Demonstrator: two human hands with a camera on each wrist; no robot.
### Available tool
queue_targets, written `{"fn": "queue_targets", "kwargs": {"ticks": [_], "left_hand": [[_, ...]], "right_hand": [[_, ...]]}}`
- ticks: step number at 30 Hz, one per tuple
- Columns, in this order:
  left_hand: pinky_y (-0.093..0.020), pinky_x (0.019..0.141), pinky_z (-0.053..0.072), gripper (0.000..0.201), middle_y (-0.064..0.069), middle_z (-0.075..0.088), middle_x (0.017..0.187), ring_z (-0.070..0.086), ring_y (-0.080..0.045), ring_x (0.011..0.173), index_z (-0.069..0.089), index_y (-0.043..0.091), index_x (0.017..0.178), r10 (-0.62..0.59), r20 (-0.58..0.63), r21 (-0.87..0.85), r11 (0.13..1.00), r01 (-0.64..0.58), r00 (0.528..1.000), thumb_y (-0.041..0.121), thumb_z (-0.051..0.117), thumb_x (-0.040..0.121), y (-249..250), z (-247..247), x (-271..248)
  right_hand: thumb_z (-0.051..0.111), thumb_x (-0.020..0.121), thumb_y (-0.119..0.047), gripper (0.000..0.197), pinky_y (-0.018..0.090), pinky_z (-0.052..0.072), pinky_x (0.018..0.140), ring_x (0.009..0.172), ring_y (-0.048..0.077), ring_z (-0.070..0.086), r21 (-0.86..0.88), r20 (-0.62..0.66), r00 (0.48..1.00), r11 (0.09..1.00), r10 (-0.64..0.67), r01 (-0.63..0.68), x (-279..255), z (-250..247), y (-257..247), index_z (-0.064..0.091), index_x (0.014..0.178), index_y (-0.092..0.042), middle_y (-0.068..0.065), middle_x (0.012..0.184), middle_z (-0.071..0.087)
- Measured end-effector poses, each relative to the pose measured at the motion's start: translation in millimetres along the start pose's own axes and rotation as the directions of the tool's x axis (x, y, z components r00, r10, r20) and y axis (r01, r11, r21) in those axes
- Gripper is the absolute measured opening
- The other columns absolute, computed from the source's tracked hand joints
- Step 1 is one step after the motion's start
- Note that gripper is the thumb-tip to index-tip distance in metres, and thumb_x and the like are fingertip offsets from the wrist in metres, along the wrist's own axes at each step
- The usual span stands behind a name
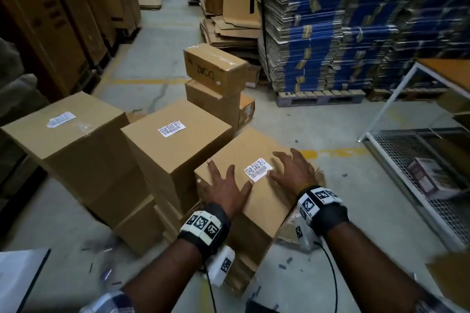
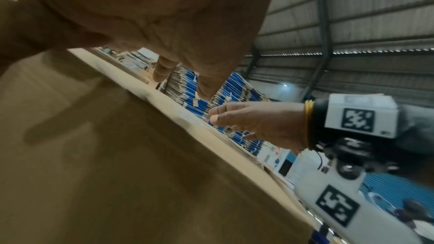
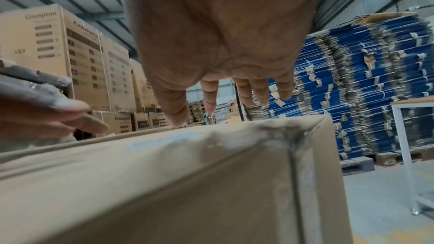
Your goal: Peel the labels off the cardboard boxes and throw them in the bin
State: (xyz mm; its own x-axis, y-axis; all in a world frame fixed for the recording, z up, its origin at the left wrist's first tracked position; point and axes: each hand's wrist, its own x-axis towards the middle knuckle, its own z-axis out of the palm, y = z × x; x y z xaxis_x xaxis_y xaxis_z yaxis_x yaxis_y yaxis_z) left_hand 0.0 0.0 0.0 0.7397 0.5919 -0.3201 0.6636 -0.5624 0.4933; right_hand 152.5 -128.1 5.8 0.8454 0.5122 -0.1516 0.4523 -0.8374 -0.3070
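Observation:
Three brown cardboard boxes stand in a row on the floor. The nearest box (image 1: 256, 201) carries a white barcode label (image 1: 258, 169) on its top. My left hand (image 1: 223, 185) lies flat on that top, left of the label, fingers spread. My right hand (image 1: 292, 169) is spread open to the label's right, with its thumb at the label's right edge. The middle box has a label (image 1: 171, 128) too, and the left box a wrinkled one (image 1: 61, 119). In the wrist views the box (image 2: 117, 155) (image 3: 164, 173) fills the lower part under each palm. No bin is in view.
Smaller boxes (image 1: 216, 71) are stacked behind the row. A pallet of blue flattened cartons (image 1: 356, 20) rises at the back right. A white wire rack (image 1: 412, 160) stands on the right. Tall cartons (image 1: 50, 20) line the left. A white flat object (image 1: 20, 282) lies bottom left.

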Motion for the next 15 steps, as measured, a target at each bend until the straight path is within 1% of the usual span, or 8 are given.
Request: {"fn": "queue_targets", "kwargs": {"ticks": [2, 4, 6, 8, 10, 11, 13, 15], "left_hand": [[-0.058, 0.112, 0.031, 0.075, -0.007, -0.026, 0.161, 0.012, -0.055, 0.144, 0.015, 0.039, 0.154, -0.045, 0.002, -0.04, 0.998, 0.045, 0.999, 0.07, 0.042, 0.092, 2.1, 4.0, 0.5], [-0.052, 0.113, 0.034, 0.076, -0.01, -0.03, 0.16, 0.027, -0.049, 0.142, 0.015, 0.036, 0.155, -0.076, -0.005, -0.088, 0.993, 0.075, 0.997, 0.069, 0.043, 0.092, 2.8, 10.4, 2.5], [-0.047, 0.115, 0.033, 0.078, -0.012, -0.032, 0.158, 0.028, -0.044, 0.144, 0.016, 0.032, 0.156, -0.107, -0.027, -0.171, 0.98, 0.101, 0.994, 0.066, 0.046, 0.092, 6.7, 17.9, 1.4], [-0.043, 0.116, 0.03, 0.079, -0.012, -0.034, 0.158, 0.025, -0.04, 0.146, 0.016, 0.03, 0.157, -0.156, -0.055, -0.279, 0.951, 0.135, 0.986, 0.062, 0.05, 0.093, 13.8, 24.1, -4.0], [-0.039, 0.114, 0.031, 0.079, -0.011, -0.036, 0.157, 0.027, -0.038, 0.146, 0.016, 0.029, 0.157, -0.217, -0.093, -0.369, 0.914, 0.169, 0.972, 0.057, 0.054, 0.094, 25.2, 30.6, -12.6], [-0.038, 0.114, 0.03, 0.079, -0.011, -0.037, 0.156, 0.026, -0.039, 0.146, 0.016, 0.028, 0.157, -0.25, -0.109, -0.407, 0.894, 0.186, 0.962, 0.054, 0.056, 0.094, 31.1, 34.1, -17.2], [-0.037, 0.114, 0.03, 0.079, -0.011, -0.04, 0.155, 0.026, -0.041, 0.145, 0.017, 0.028, 0.157, -0.304, -0.135, -0.461, 0.862, 0.212, 0.943, 0.051, 0.057, 0.094, 39.8, 40.9, -22.7], [-0.04, 0.113, 0.032, 0.078, -0.008, -0.041, 0.154, 0.031, -0.043, 0.142, 0.019, 0.029, 0.157, -0.346, -0.153, -0.509, 0.831, 0.226, 0.926, 0.051, 0.057, 0.093, 40.7, 46.7, -23.6]], "right_hand": [[0.059, 0.088, -0.06, 0.072, 0.053, 0.011, 0.121, 0.153, 0.028, 0.007, -0.07, 0.075, 0.997, 0.998, 0.011, -0.006, 13.7, -1.9, 8.1, 0.029, 0.151, -0.042, 0.009, 0.166, 0.007], [0.057, 0.082, -0.074, 0.081, 0.057, 0.007, 0.119, 0.152, 0.035, 0.006, -0.102, 0.133, 0.991, 0.995, 0.03, -0.017, 28.4, -5.8, 16.1, 0.024, 0.151, -0.046, 0.01, 0.166, 0.005], [0.053, 0.075, -0.085, 0.09, 0.06, 0.008, 0.118, 0.149, 0.041, 0.012, -0.155, 0.166, 0.986, 0.988, 0.033, -0.007, 39.7, -8.8, 21.8, 0.02, 0.151, -0.049, 0.012, 0.164, 0.009], [0.049, 0.069, -0.091, 0.098, 0.059, 0.021, 0.116, 0.142, 0.044, 0.028, -0.165, 0.22, 0.975, 0.986, 0.018, 0.019, 48.8, -11.7, 28.6, 0.014, 0.151, -0.051, 0.014, 0.16, 0.02], [0.044, 0.062, -0.097, 0.105, 0.056, 0.039, 0.108, 0.13, 0.043, 0.045, -0.117, 0.276, 0.961, 0.992, -0.02, 0.054, 54.1, -12.0, 32.8, 0.008, 0.149, -0.053, 0.015, 0.151, 0.035], [0.042, 0.059, -0.099, 0.106, 0.054, 0.044, 0.103, 0.125, 0.042, 0.05, -0.1, 0.282, 0.958, 0.992, -0.05, 0.081, 56.1, -9.7, 34.9, 0.006, 0.149, -0.054, 0.015, 0.147, 0.039], [0.038, 0.06, -0.1, 0.105, 0.052, 0.045, 0.101, 0.122, 0.04, 0.051, -0.103, 0.254, 0.964, 0.988, -0.083, 0.112, 56.5, -4.5, 36.8, 0.005, 0.149, -0.054, 0.015, 0.143, 0.042], [0.037, 0.063, -0.098, 0.103, 0.053, 0.042, 0.102, 0.124, 0.04, 0.05, -0.106, 0.223, 0.97, 0.987, -0.092, 0.118, 50.3, -1.3, 37.4, 0.005, 0.149, -0.053, 0.015, 0.141, 0.043]]}}
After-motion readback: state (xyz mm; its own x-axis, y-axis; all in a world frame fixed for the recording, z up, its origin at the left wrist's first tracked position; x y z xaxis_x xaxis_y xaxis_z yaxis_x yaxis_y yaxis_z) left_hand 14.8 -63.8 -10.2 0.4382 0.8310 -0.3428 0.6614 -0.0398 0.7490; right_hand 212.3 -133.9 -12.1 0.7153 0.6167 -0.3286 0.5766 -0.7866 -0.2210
